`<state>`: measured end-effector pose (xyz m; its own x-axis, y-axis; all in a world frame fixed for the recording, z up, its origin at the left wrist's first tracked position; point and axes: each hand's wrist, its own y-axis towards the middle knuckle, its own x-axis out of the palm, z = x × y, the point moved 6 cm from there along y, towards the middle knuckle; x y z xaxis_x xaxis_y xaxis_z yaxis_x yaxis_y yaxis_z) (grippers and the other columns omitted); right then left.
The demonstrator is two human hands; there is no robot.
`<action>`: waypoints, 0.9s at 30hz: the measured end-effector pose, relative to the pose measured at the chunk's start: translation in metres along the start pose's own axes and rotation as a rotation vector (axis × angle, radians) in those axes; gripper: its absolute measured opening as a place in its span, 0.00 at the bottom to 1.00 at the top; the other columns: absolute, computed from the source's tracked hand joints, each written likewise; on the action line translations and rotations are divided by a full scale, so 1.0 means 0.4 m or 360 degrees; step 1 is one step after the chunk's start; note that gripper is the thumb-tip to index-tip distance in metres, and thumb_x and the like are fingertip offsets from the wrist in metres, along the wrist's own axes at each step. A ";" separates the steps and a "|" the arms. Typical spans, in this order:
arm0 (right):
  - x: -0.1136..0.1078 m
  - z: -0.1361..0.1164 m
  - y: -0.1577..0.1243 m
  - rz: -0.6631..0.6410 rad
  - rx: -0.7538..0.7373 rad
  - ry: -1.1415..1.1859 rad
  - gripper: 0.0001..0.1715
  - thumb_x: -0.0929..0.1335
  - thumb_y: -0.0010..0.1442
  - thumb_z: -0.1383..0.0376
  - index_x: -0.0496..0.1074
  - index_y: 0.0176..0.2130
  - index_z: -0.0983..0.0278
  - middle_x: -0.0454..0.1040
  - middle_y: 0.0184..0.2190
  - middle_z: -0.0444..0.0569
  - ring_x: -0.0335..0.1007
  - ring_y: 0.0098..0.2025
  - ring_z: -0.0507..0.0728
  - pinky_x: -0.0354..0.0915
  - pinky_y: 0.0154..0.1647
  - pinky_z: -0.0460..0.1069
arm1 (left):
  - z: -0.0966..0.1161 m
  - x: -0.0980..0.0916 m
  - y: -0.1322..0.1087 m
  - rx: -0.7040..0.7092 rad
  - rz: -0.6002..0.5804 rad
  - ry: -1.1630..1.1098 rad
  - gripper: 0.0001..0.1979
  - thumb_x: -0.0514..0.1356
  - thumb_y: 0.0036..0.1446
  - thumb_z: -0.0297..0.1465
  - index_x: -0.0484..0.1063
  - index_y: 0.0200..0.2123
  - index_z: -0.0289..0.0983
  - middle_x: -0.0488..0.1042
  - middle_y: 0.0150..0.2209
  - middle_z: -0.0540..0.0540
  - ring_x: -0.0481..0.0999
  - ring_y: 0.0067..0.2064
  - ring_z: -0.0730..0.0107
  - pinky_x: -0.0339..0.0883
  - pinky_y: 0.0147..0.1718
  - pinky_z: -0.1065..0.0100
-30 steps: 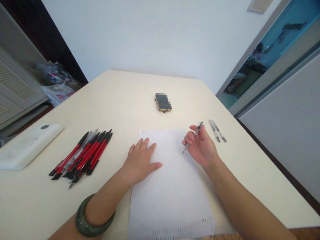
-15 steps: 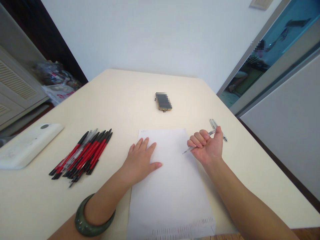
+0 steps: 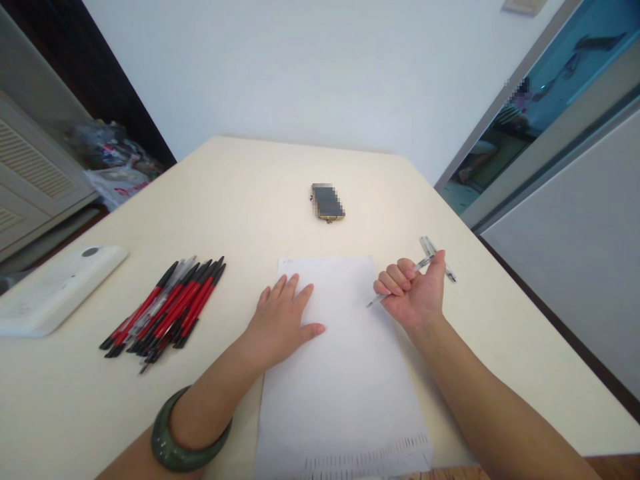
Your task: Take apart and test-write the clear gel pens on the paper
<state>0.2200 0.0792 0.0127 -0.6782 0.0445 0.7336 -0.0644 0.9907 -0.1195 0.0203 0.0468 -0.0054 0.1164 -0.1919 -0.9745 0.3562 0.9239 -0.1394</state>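
A white sheet of paper [image 3: 345,380] lies on the table, with rows of short pen strokes along its near edge and small faint writing at its far left corner. My left hand [image 3: 280,323] rests flat on the sheet's left side, fingers spread. Over its right edge, my right hand [image 3: 413,290] is closed around a clear pen [image 3: 424,263]. The pen's tip points down and left, and my thumb is at its upper end. Just beyond that hand lie a few more clear pens [image 3: 450,272], partly hidden. To the left is a pile of red-and-black and clear pens [image 3: 170,310].
The cream table [image 3: 240,200] meets a white wall at the back. A dark phone-like object [image 3: 327,201] lies at the far middle, and a white rounded device [image 3: 60,287] at the left. Plastic bags [image 3: 117,167] stand beyond the left edge. A person [image 3: 515,120] shows through the right doorway.
The view has shifted very slightly. My right thumb stays at the pen's upper end and the pen has barely moved; my left hand remains flat on the paper.
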 end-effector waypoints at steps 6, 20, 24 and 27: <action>0.003 0.004 -0.002 -0.0039 0.0025 0.0044 0.33 0.53 0.46 0.39 0.51 0.14 0.64 0.45 0.10 0.38 0.43 0.13 0.47 0.49 0.17 0.45 | 0.000 0.001 0.003 0.0007 0.0021 0.0012 0.35 0.47 0.48 0.51 0.49 0.56 0.40 0.44 0.60 0.39 0.39 0.60 0.50 0.39 0.52 0.51; -0.049 -0.072 0.021 0.0394 -0.0436 -0.0792 0.13 0.62 0.50 0.58 0.66 0.32 0.64 0.52 0.16 0.37 0.47 0.15 0.45 0.50 0.14 0.41 | -0.004 0.010 0.005 0.0003 0.0007 0.0005 0.35 0.47 0.48 0.52 0.49 0.56 0.41 0.43 0.60 0.39 0.38 0.60 0.51 0.38 0.52 0.50; -0.112 -0.209 0.006 0.0741 -0.1121 -0.1253 0.13 0.65 0.48 0.61 0.62 0.35 0.61 0.62 0.21 0.39 0.56 0.19 0.46 0.55 0.17 0.42 | -0.004 0.008 0.004 -0.0003 0.0005 0.0011 0.35 0.47 0.48 0.52 0.49 0.56 0.41 0.44 0.60 0.39 0.39 0.60 0.51 0.39 0.52 0.50; -0.166 -0.272 0.000 0.1150 -0.1246 -0.1873 0.13 0.64 0.48 0.60 0.62 0.35 0.63 0.65 0.23 0.41 0.59 0.21 0.48 0.59 0.21 0.45 | -0.006 0.007 0.008 -0.0009 0.0006 0.0020 0.35 0.48 0.47 0.51 0.50 0.56 0.41 0.44 0.60 0.39 0.40 0.60 0.51 0.39 0.52 0.50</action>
<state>0.3449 0.0901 0.0367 -0.5853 0.7635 -0.2731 0.6337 0.6408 0.4333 0.0197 0.0499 -0.0090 0.1057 -0.1843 -0.9772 0.3507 0.9265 -0.1368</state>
